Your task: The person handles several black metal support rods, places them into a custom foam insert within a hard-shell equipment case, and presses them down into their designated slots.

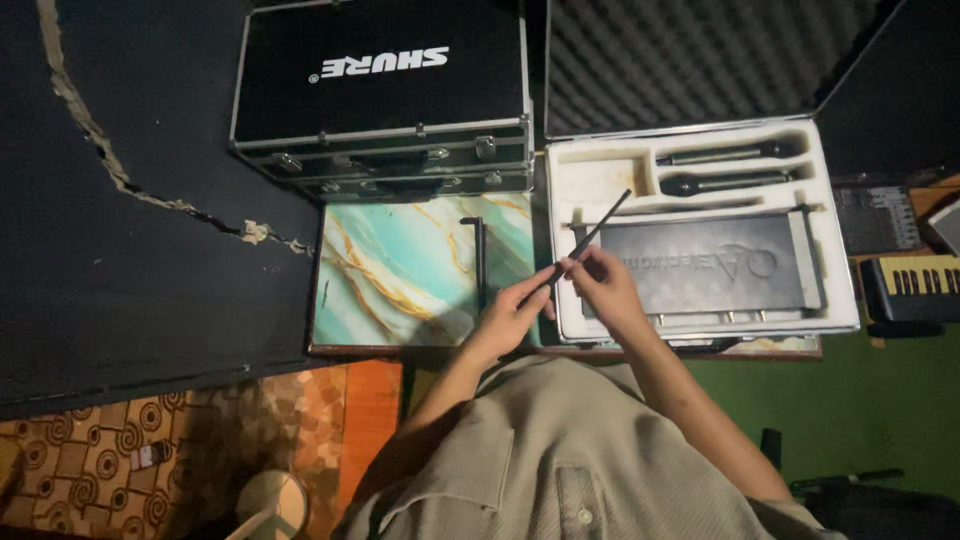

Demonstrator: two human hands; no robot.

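Two hands: we see both of ours on one thin black antenna rod (588,238), held above the near left corner of the open case (835,225).
Left hand (518,305): fingers curled, pinching the near end of the rod between thumb and fingertips.
Right hand (600,283): fingers drawn together, pinching the rod just beyond the left hand; the two hands almost touch.
Rod axis: it runs on a diagonal, from the near left at our hands up to the far right, where its free tip ends over the white foam tray (600,175).
Which hand is nearer the free end: the right one; most of the rod stands out past it, unsupported.
Second rod: another black antenna (479,252) lies on the marbled teal board (390,270), left of the case, its long axis running near to far, with a short bend at the far end. It lies just to the far side of our left hand, not touching it.
Case contents: a flat dark receiver unit (700,265) fills the near part of the tray, right of our right hand; two black microphones (730,168) lie lengthwise in slots at the far side.
Other things: a closed black flight case (380,80) stands far left on the worktop; a small keyboard (915,280) shows at the right edge.
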